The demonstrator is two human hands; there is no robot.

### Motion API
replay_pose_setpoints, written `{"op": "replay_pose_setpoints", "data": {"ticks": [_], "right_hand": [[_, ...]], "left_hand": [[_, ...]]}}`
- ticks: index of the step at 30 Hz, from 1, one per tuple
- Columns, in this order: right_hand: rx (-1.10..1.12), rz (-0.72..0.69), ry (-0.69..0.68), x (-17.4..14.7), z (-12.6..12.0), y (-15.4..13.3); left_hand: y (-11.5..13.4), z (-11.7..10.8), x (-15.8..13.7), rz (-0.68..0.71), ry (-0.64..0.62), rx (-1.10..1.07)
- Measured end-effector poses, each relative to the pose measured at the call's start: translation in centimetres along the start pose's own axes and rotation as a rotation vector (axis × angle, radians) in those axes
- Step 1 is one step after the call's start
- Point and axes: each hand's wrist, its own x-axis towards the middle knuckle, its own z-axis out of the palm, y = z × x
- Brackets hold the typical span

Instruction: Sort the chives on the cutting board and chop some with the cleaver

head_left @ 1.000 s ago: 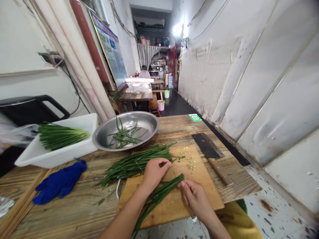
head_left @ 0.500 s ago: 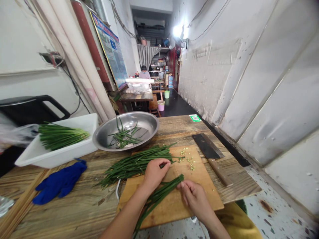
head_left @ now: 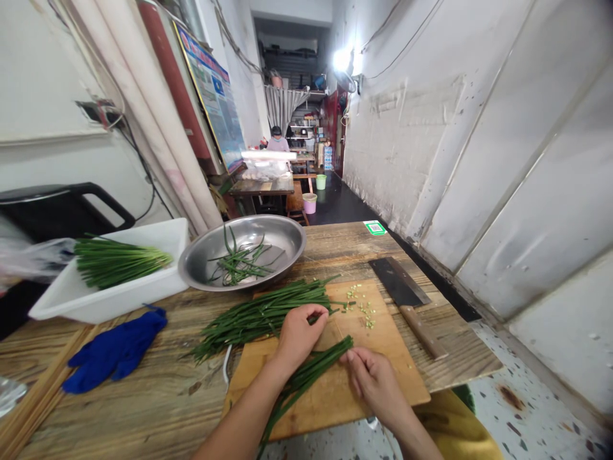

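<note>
My left hand (head_left: 302, 333) is closed in a pinch at the upper end of a thin pale skewer (head_left: 338, 329), whose lower part passes behind a small bunch of chives (head_left: 313, 374). The bunch lies slanted across the wooden cutting board (head_left: 383, 377), its cut ends to the upper right. My right hand (head_left: 373, 380) is closed, with thumb and forefinger pinched against those cut ends; exactly what sits between its fingertips is partly hidden. Behind my left hand rests a larger pile of chives (head_left: 268, 310). Chopped pale stem bits (head_left: 366, 310) are scattered nearby on the board.
A cleaver (head_left: 402, 287) lies right of the board. Behind are a steel bowl (head_left: 287, 239) with loose chives and a white tub (head_left: 86, 310) holding another bunch. A blue glove (head_left: 115, 351) and thin wooden sticks (head_left: 36, 399) lie left. Far back, a person (head_left: 276, 140) is at another table.
</note>
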Motion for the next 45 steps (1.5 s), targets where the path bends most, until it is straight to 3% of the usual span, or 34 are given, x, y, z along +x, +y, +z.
{"op": "replay_pose_setpoints", "data": {"ticks": [18,45], "right_hand": [[0.009,-0.003,-0.01,0.04,-0.04,-0.05],[0.022,-0.012,0.02,0.2,0.07,0.3]], "left_hand": [[-0.35,0.12,-0.06,0.011,-0.018,-0.021],[-0.47,-0.59,-0.13,0.185,-0.106,-0.012]]}}
